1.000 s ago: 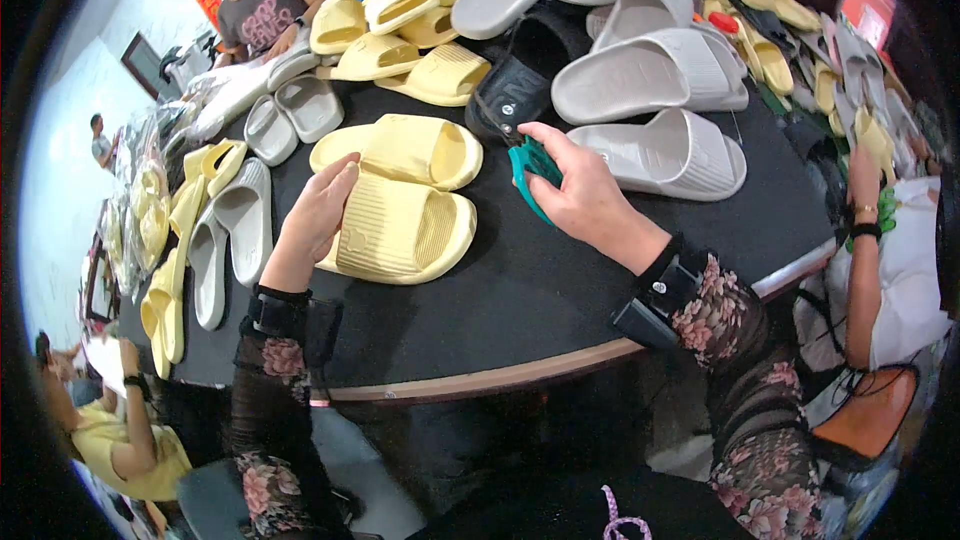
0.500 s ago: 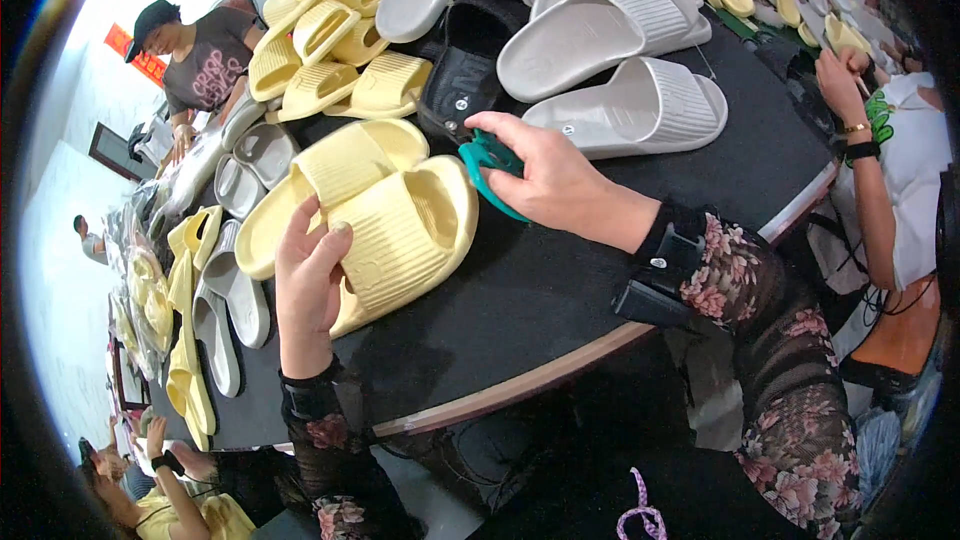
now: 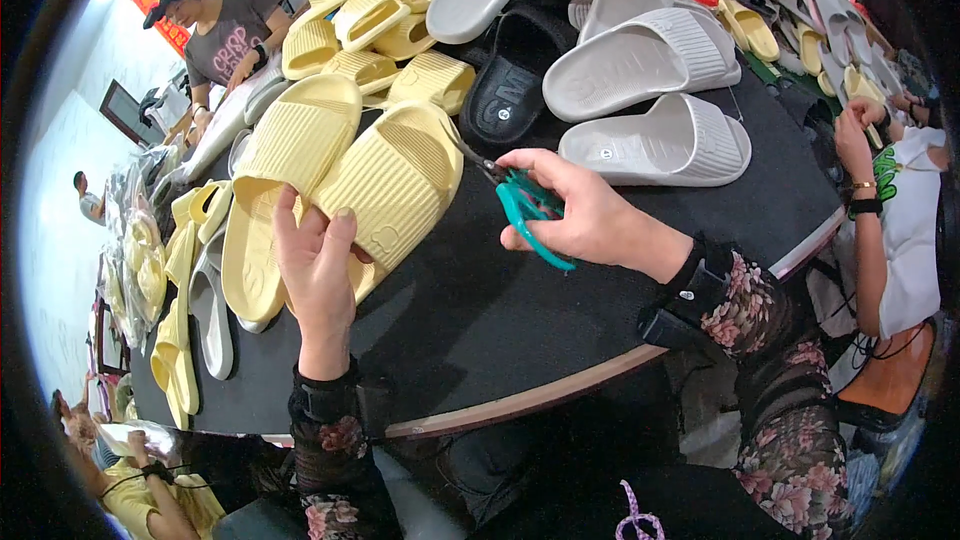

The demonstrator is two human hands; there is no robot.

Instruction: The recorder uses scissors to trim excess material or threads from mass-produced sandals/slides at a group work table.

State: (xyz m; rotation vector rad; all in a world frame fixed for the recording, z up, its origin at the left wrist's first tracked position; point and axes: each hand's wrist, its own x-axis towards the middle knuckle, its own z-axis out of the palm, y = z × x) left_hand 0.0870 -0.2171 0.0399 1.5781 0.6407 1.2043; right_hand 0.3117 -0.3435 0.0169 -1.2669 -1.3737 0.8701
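My left hand (image 3: 318, 285) grips a pair of pale yellow slide sandals (image 3: 385, 190), thumb and fingers closed on their lower inner edges. The two ribbed slides lie side by side, tilted, toes up and away from me. In my right hand (image 3: 605, 220) are scissors with teal handles (image 3: 530, 215), fingers wrapped around them. Their dark, narrow blades (image 3: 472, 152) point up and left, close to the right-hand yellow slide's edge. Whether the blades touch it, I cannot tell. A black slide (image 3: 512, 75) lies just beyond the scissors.
Grey slides (image 3: 650, 155) stand right of the black one on the dark table (image 3: 480, 330). Yellow slides (image 3: 375, 15) are heaped at the back left. More shoes line the left edge. One co-worker (image 3: 225, 35) stands at the far left, another (image 3: 905, 205) at the right.
The yellow pair has turned more upright, toes lifting, and moved slightly left. My right hand with the scissors has shifted right and down. The view has moved slightly too.
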